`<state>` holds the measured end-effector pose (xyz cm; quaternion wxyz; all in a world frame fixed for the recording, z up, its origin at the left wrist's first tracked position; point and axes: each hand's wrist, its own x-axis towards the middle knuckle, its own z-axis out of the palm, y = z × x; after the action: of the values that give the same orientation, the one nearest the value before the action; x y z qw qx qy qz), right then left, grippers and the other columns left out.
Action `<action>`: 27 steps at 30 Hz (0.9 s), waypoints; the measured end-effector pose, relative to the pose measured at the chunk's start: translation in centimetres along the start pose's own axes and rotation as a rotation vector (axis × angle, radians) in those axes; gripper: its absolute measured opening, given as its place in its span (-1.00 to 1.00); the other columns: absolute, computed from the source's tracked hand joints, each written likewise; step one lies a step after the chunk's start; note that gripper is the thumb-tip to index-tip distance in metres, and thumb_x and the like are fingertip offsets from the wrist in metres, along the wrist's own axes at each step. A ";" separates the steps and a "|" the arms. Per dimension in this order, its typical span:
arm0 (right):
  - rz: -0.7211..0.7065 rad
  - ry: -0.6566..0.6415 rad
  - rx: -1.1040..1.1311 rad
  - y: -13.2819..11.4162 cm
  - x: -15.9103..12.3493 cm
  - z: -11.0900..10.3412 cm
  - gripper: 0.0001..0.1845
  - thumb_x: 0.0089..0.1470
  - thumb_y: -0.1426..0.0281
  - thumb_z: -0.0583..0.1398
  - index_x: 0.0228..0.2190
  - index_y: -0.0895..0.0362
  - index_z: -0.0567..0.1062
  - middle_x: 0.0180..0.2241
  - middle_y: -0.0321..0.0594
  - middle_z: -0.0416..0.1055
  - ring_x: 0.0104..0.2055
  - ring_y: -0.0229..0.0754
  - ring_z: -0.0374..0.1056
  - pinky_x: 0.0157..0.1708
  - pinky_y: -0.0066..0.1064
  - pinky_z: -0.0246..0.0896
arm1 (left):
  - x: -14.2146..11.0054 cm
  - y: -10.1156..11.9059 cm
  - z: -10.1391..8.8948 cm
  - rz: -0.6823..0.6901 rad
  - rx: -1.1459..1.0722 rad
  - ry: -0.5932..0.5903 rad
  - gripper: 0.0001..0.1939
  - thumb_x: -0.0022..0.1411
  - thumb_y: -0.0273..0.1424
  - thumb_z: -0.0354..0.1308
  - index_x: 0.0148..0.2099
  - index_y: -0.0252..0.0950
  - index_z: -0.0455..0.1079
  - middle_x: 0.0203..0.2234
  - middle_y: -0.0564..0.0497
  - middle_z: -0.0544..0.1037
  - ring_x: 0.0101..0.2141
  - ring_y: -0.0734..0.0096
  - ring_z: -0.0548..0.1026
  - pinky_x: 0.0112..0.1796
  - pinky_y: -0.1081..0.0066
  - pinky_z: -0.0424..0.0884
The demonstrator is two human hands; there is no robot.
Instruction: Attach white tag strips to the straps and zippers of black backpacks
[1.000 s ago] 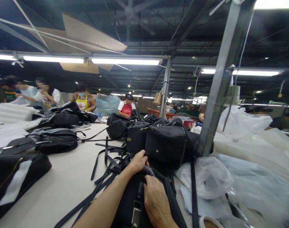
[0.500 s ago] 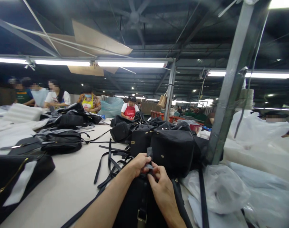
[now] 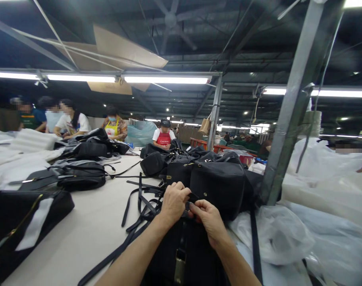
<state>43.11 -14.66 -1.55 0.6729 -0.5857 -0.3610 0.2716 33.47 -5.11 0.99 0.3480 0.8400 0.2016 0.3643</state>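
Right in front of me lies a black bag [image 3: 166, 258] with a strap and a gold-coloured metal buckle [image 3: 180, 265] running down its middle. Above it, my left hand [image 3: 175, 202] is closed with its back toward me, pinching a dark strap end [image 3: 193, 197]. My right hand [image 3: 207, 220] pinches the same piece from the other side, thumb and fingers together. The fingertips nearly meet, and partly hide what they hold. Just beyond both hands stands another black bag [image 3: 218, 186] with a small round metal stud. Loose black straps [image 3: 141, 206] lie to the left of my hands.
Several black bags [image 3: 79, 176] lie on the white table [image 3: 94, 222], one with a gold zipper at the left edge [image 3: 8, 222]. A metal post [image 3: 291, 103] rises at the right beside clear plastic bags [image 3: 284, 238]. A person in a red apron [image 3: 163, 137] sits across the table.
My left hand has turned over, its back now upward, and covers the strap end that stood up before. My right hand has shifted slightly right. The view has moved a little.
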 end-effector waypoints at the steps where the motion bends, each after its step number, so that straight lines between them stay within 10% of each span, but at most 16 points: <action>1: 0.036 -0.033 0.048 -0.4 -0.4 -0.3 -0.62 -0.24 0.13 0.35 -0.51 0.10 0.36 -0.59 -0.36 0.40 -0.50 -0.24 0.36 -0.52 -0.47 0.12 | -0.4 0.2 -0.2 0.021 0.020 -0.007 -0.83 0.15 -0.55 0.11 -0.37 -0.19 0.45 -0.35 0.00 0.38 -0.19 0.23 0.35 -0.12 0.34 0.24; 13: 0.354 -0.234 0.335 -1.2 -6.3 -0.9 -0.47 -0.31 0.21 0.49 -0.32 0.17 0.44 -0.33 -0.16 0.57 -0.38 -0.30 0.48 -0.73 -0.71 -0.14 | -4.6 1.7 -1.2 -0.008 -0.251 -0.138 -0.84 0.15 -0.45 0.01 -0.30 -0.28 0.42 -0.54 0.09 0.48 -0.53 0.45 0.45 -0.46 0.50 0.35; 27: 0.228 -0.407 0.008 -0.7 -8.3 -1.9 -0.70 -0.11 0.21 0.32 -0.40 0.20 0.51 -0.49 -0.26 0.49 -0.48 -0.30 0.40 -0.65 -0.62 0.17 | -8.3 2.9 0.2 -0.293 -0.515 -0.008 -0.73 -0.05 -0.44 0.20 -0.22 -0.28 0.30 -0.49 0.12 0.46 -0.48 0.50 0.44 -0.44 0.52 0.37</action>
<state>39.69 -22.41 -2.36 0.5538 -0.5531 -0.4195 0.4598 28.44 -12.06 -0.95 0.5995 0.6873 0.2200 0.3461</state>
